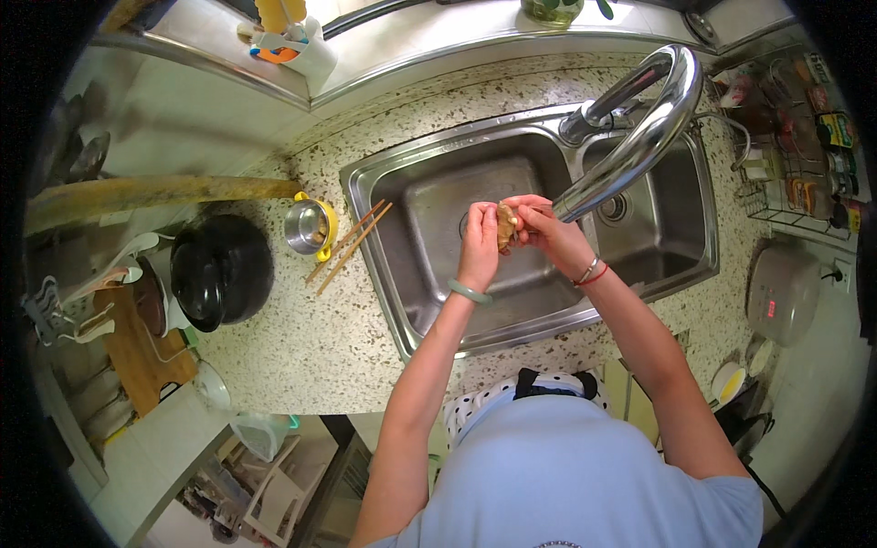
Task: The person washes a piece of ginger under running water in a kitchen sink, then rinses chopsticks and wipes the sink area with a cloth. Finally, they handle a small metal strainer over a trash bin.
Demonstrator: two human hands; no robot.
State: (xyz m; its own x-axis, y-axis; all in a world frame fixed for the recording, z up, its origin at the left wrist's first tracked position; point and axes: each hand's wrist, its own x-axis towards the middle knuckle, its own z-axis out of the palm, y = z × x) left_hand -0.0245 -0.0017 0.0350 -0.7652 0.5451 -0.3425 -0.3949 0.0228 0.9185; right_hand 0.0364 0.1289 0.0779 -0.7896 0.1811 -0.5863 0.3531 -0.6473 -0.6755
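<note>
Centrally, knobbly brown lump (504,228) between the hands (478,245), fingers of both curled in on it, above sink basin (434,196)

The knobbly piece (505,226) you're holding looks matt and rough-skinned; the sink (443,187) under it is satin metal, tap (632,163) at your 2 o'clock mirror-gloss metal. At 9 you've got matt wooden chopsticks (354,249), a shiny metal cup (301,228) with yellow plastic-looking handles (328,252) and a glossy black pot (222,274), all on speckled stone-look countertop (283,361). Smooth wooden board (142,356) at 8, your shirt (566,470) at 6 matt cloth.
</note>
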